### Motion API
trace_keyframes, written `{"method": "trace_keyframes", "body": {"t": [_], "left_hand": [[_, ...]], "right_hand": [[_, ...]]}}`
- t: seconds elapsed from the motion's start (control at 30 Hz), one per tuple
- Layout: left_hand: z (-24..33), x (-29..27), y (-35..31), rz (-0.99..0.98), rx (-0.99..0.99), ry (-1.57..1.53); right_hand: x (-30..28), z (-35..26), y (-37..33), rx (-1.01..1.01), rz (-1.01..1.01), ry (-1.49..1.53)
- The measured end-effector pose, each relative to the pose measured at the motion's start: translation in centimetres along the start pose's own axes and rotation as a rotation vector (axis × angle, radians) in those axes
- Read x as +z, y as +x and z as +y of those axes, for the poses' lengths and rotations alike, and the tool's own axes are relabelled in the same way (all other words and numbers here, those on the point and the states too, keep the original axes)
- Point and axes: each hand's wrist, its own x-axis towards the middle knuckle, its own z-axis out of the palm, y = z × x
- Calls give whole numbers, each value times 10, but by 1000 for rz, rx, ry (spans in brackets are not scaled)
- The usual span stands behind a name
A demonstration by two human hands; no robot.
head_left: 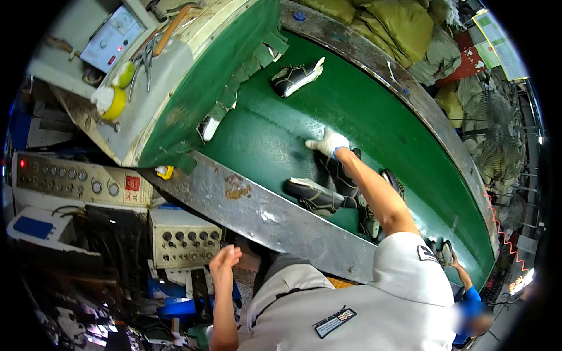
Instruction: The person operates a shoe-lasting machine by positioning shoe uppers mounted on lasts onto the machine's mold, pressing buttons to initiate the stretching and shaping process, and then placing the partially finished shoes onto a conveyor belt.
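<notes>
My right hand (328,142), in a white glove with a blue cuff, reaches out over a green conveyor belt (275,134). Its fingers are spread and it rests on the belt, at the toe end of a black shoe (344,175) that lies partly under my forearm. A black shoe with a white sole (313,196) lies just left of that arm. More dark shoes (370,217) sit closer to my shoulder. Another black-and-white shoe (295,76) lies farther up the belt. My bare left hand (225,261) is raised by the belt's metal rim (263,210), fingers loosely curled, holding nothing.
A machine hood with green flaps (234,88) covers the belt's far left end. Control boxes with knobs (76,181) (182,238) stand to the left. Olive sacks (398,26) pile up at the back. A co-worker's hand (455,262) holds shoes at lower right.
</notes>
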Motion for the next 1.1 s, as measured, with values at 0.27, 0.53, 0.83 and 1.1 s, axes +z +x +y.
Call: {"method": "trace_keyframes", "body": {"t": [0.27,0.53,0.83,1.1], "left_hand": [[-28,-11,-13,194,-126,147],[-41,-20,-49,236,-246,72],[54,-79,-29,232,314,-91],[51,-224,-69,367,323,-375]], "right_hand": [[18,-36,268,294,400,951],[35,-50,261,-101,243,1745],[113,-176,-168,-226,-1204,2192],[213,-305,-339,-383,-1095,1338]]}}
